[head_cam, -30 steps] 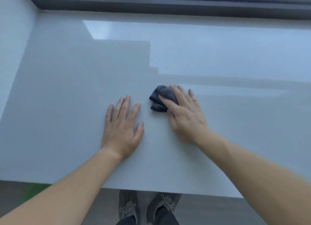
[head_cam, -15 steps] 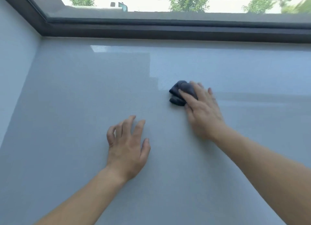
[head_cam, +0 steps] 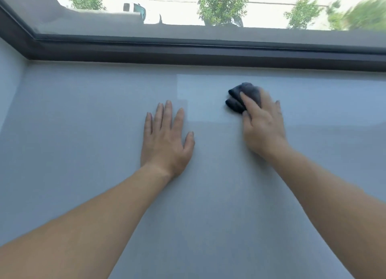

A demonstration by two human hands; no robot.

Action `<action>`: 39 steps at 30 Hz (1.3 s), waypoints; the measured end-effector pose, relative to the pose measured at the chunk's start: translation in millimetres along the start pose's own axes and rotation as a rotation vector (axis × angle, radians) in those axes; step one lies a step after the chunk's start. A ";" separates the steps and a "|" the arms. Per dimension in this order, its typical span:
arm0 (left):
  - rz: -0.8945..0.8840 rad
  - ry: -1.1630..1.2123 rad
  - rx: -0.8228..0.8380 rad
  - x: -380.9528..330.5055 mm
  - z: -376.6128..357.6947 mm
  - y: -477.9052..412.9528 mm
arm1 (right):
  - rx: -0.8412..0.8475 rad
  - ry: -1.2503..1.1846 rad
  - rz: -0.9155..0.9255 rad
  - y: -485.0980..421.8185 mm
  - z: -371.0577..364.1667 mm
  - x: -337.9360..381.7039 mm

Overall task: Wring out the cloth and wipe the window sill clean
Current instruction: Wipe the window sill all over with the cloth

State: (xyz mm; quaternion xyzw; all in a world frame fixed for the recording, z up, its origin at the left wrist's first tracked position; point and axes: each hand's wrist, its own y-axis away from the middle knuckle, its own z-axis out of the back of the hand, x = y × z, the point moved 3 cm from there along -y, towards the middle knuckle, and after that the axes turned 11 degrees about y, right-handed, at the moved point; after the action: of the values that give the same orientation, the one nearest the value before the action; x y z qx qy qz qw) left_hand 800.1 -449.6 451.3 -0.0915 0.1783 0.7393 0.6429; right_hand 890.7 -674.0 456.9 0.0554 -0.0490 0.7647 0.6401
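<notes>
Lying bunched and dark on the pale window sill (head_cam: 83, 153), the cloth (head_cam: 240, 99), near the dark window frame (head_cam: 188, 53) and a little short of it, on the sill's right half. Pressing down on the cloth's near and right part, the right hand (head_cam: 263, 126), fingers stretched out flat over the fabric rather than curled round it, thumb side toward the cloth's left folds, edges somewhat blurred. Resting palm-down on the bare sill to the left of the cloth and nearer than it, the left hand (head_cam: 167, 141), fingers spread and straight, holding nothing, well apart from the fabric. Reaching in from the near edge, both bare forearms. Showing beyond the frame, above the cloth, glass with green trees (head_cam: 221, 5) and a white vehicle (head_cam: 135, 11) outside.
</notes>
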 end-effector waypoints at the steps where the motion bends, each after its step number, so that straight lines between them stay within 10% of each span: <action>1: 0.000 0.000 0.006 -0.6 0.9 -0.5 | -0.028 -0.020 -0.147 -14.3 1.7 -3.3; 4: -0.007 0.007 -0.003 -1.1 1.6 -1.6 | -0.062 -0.001 -0.311 -29.5 -5.8 27.7; 9: -0.020 0.032 -0.025 0.2 1.9 -3.7 | 0.018 0.012 0.305 -24.2 -17.7 76.6; 15: -0.023 0.028 -0.033 -0.3 0.3 -3.8 | -0.069 -0.016 -0.275 -63.7 -7.0 39.9; 21: -0.028 0.028 -0.047 0.2 0.1 -4.9 | -0.030 0.017 0.280 -54.3 -17.7 95.9; 30: -0.022 0.006 -0.024 -1.3 -0.8 -4.1 | -0.067 -0.042 -0.329 -59.1 11.9 -64.3; 36: -0.013 0.004 -0.014 -2.3 1.0 -1.9 | -0.009 0.014 0.262 -22.3 0.0 -14.4; 39: -0.019 0.006 -0.028 -0.9 1.5 -2.7 | -0.061 -0.001 0.122 -43.4 8.7 -51.4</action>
State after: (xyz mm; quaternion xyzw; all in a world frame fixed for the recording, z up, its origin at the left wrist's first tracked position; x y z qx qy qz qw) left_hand 803.0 -449.5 452.7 -0.1046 0.1688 0.7352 0.6481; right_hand 942.5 -717.7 458.1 0.0330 -0.0756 0.8003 0.5938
